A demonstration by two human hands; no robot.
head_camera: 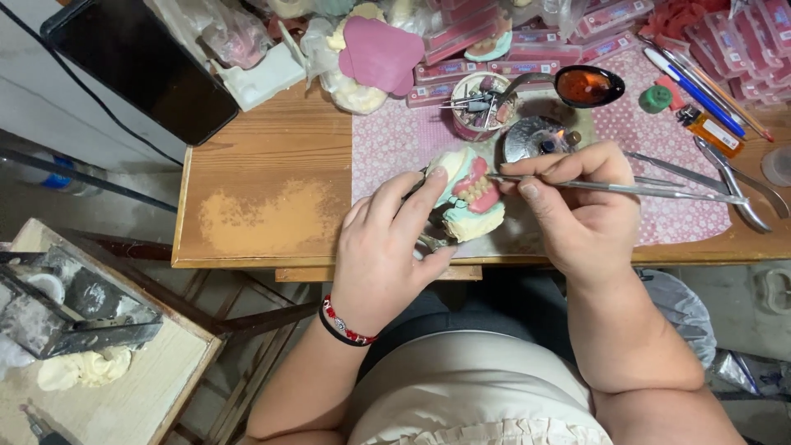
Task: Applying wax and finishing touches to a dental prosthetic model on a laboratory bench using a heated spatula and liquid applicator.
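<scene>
One denture model (467, 198) sits at the bench (264, 206) front edge, the left hand (383, 247) pinching it; the right hand (577, 206) pinches one metal tool (643, 190). Bare wood lies toward the left edge.

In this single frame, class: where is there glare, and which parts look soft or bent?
Head view: glare glints on the dark spoon bowl and the round metal lid; the denture model and both hands are fairly sharp; the table edge bows slightly from wide-angle distortion; the lower-left corner looks softer.
</scene>
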